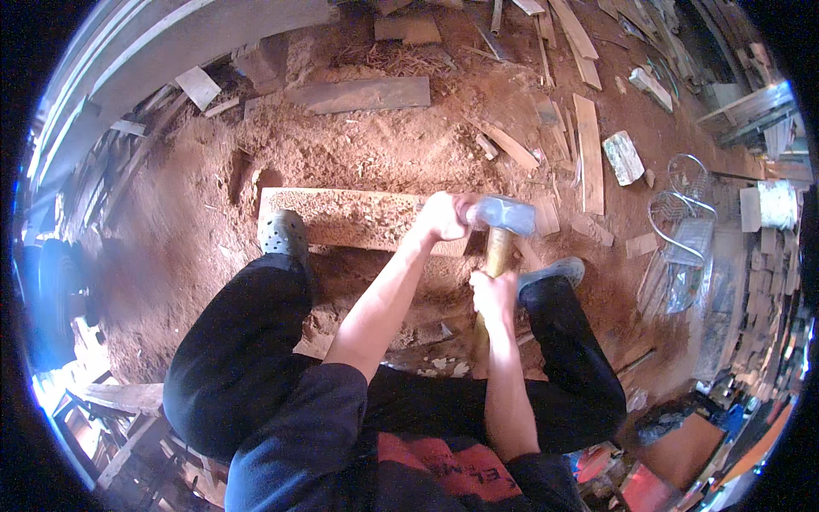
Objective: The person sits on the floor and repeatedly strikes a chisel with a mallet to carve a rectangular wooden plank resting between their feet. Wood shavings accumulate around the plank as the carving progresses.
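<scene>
My right hand [495, 294] is wrapped round the wooden handle of a hammer [507, 216], whose grey metal head is raised over the right end of a board. My left hand [445, 217] is closed right beside the hammer head, above the same end. What its fingers hold, if anything, is hidden. The pale wooden board [324, 205] lies across the ground in front of me, its top covered with a rough, pitted pattern and brown chips. A grey clog [281, 232] on my left foot rests on or against the board's left end.
Reddish dirt and shavings cover the ground. Beyond the board lies a dark plank [367, 94]. To the right are a long wood strip [589, 154], a whitish block [623, 159] and a wire basket [682, 226]. Stacked wood [772, 290] lines the right side.
</scene>
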### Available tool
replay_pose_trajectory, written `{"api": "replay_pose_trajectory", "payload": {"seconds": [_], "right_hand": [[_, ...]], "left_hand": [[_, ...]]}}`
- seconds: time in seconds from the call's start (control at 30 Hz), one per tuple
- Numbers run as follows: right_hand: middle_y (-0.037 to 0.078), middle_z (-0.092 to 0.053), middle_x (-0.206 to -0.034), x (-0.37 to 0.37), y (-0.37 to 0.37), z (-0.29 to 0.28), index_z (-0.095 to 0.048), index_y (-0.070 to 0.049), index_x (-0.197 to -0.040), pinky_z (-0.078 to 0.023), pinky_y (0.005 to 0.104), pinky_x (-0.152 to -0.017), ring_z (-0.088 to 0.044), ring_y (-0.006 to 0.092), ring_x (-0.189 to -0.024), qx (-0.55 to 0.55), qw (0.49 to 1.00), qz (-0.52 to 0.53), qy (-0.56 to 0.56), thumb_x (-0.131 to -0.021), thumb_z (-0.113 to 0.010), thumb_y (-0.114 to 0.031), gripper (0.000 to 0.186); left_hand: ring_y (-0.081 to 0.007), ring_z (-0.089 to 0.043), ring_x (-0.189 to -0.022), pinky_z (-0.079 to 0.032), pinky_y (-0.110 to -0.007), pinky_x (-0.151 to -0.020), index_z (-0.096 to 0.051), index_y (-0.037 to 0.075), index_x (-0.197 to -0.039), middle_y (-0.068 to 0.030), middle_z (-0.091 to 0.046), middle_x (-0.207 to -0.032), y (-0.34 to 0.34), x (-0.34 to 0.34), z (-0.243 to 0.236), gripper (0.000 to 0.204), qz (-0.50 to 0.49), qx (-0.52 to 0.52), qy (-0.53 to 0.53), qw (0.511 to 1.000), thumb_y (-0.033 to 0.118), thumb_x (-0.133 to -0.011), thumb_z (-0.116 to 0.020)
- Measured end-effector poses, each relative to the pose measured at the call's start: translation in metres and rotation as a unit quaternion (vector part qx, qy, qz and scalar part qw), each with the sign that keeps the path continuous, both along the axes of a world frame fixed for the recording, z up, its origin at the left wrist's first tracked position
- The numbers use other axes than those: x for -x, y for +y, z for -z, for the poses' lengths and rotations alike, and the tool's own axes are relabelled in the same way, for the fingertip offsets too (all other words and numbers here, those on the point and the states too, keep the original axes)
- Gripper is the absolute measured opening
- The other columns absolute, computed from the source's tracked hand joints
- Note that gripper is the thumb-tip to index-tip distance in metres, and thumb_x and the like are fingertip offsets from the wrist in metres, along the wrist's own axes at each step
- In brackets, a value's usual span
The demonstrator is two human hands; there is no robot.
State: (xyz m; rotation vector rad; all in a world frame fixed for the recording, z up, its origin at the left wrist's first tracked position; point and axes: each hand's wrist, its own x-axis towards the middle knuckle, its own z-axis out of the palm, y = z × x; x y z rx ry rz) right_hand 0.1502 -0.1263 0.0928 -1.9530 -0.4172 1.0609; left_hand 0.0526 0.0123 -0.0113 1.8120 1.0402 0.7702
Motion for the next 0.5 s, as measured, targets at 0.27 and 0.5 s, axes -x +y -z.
{"api": "replay_pose_trajectory", "payload": {"seconds": [0.27,0.5], "right_hand": [[0.000,-0.041,-0.048,-0.028,-0.006,-0.094,-0.045,-0.006,-0.076,-0.033,0.0229,-0.030,-0.038,0.0091,-0.032,-0.311,0.946,0.068,0.054,-0.070,-0.050,0.004,0.013],[0.001,-0.046,-0.047,-0.027,-0.024,0.059,-0.050,-0.004,-0.066,-0.033,0.0269,-0.030,-0.042,0.0113,-0.032,0.055,0.996,-0.048,-0.060,-0.069,-0.061,-0.004,0.012]], "left_hand": [[-0.0345,-0.063,-0.076,-0.051,-0.039,-0.068,-0.062,0.013,-0.083,-0.0150,-0.064,-0.076,-0.011,0.008,-0.003,0.030,0.014,0.040,0.045,0.998,0.021,-0.055,-0.061],[-0.0352,-0.062,-0.074,-0.050,-0.040,-0.066,-0.062,0.012,-0.082,-0.0160,-0.063,-0.074,0.001,0.008,0.001,0.030,0.025,-0.004,0.029,0.999,0.023,-0.054,-0.061]]}}
